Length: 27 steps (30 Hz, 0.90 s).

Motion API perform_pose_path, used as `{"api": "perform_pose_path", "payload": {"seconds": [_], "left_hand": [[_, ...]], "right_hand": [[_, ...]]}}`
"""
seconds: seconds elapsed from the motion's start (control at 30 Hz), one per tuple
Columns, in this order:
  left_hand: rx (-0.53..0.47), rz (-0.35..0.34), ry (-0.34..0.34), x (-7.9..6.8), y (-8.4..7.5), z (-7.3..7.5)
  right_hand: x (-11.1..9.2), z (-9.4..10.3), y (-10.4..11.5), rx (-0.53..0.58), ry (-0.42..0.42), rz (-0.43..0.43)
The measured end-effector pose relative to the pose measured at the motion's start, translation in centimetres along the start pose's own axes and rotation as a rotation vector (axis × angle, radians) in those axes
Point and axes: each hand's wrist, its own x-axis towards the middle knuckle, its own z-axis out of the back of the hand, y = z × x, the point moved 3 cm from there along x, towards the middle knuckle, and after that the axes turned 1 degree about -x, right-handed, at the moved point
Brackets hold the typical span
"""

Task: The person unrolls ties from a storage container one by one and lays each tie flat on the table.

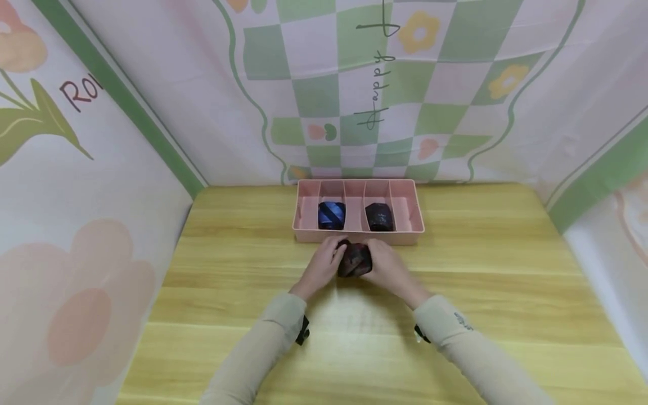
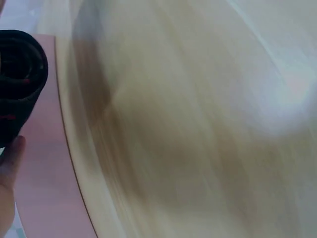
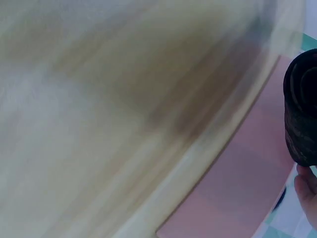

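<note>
A rolled dark necktie (image 1: 355, 261) with reddish patches is held between both hands, just in front of a pink divided box (image 1: 356, 238). My left hand (image 1: 325, 261) grips its left side, and my right hand (image 1: 388, 265) grips the right. In the left wrist view the coiled end of the dark necktie (image 2: 22, 94) shows, with a fingertip under it. The right wrist view has the same necktie (image 3: 301, 116) at its right edge, overlapping the box's pink wall (image 3: 242, 168).
Inside the box, a rolled blue striped necktie (image 1: 331, 216) lies in the second compartment from the left. A rolled dark necktie (image 1: 379, 217) sits in the second from the right. The box stands at the back of the wooden table (image 1: 228, 253), before a patterned cloth (image 1: 314, 95).
</note>
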Motion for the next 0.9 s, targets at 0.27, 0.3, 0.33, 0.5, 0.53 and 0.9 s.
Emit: {"api": "perform_pose_path", "payload": {"seconds": [0.27,0.3,0.33,0.5,0.53,0.9], "left_hand": [[0.166,-0.040,0.014,-0.7,0.2,-0.3],[0.185,-0.061,0.003,-0.7,0.2,-0.3],[0.200,-0.086,-0.013,-0.8,0.2,-0.3],[0.262,-0.149,-0.109,-0.7,0.8,-0.1],[0.274,-0.160,-0.128,-0.7,0.9,-0.1],[0.338,-0.261,-0.239,-1.4,2.3,1.1]], "right_hand": [[0.1,-2.0,0.2,-0.098,-0.014,0.016],[0.2,-2.2,0.2,-0.102,-0.017,0.024],[0.2,-2.4,0.2,-0.103,-0.020,0.025],[0.7,-3.3,0.4,-0.085,-0.052,0.020],[0.8,-3.5,0.5,-0.078,-0.053,0.014],[1.6,-4.7,1.5,-0.027,0.016,-0.037]]}}
